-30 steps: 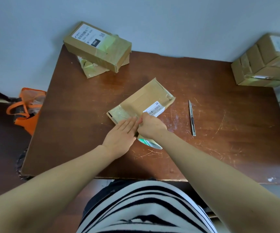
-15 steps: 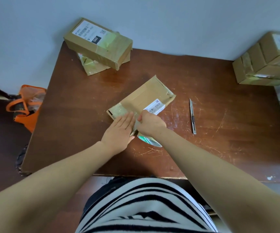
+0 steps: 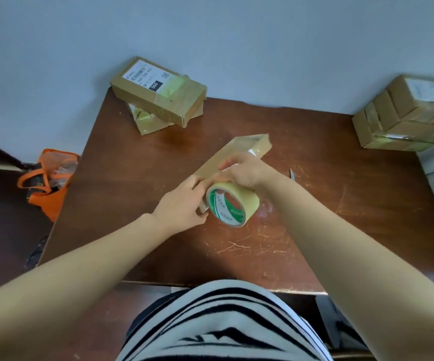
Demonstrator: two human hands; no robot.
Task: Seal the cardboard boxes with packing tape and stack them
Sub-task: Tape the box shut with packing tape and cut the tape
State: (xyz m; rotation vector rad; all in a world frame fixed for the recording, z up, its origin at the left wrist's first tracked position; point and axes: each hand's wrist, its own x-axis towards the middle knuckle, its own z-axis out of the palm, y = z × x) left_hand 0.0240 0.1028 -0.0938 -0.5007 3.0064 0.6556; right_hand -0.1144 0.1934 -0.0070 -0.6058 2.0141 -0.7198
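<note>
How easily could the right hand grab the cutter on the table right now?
Probably not yet: the right hand grips the tape roll, though the cutter lies close beside its wrist with nothing between.

Mid-table [image 3: 340,204], the box [image 3: 236,152] sat between left hand [image 3: 182,204] and right hand [image 3: 247,170], with the tape roll [image 3: 232,204] just in front of it. At the far-left corner, an upper box [image 3: 158,92] lay on a lower box [image 3: 148,121]. A box stack [image 3: 406,118] stood right of the table and a bag [image 3: 49,183] left of it. A knife [image 3: 292,174] lay just right of the right hand.

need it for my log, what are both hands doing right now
Left hand: grips the box's near end.
Right hand: holds the tape roll.
</note>
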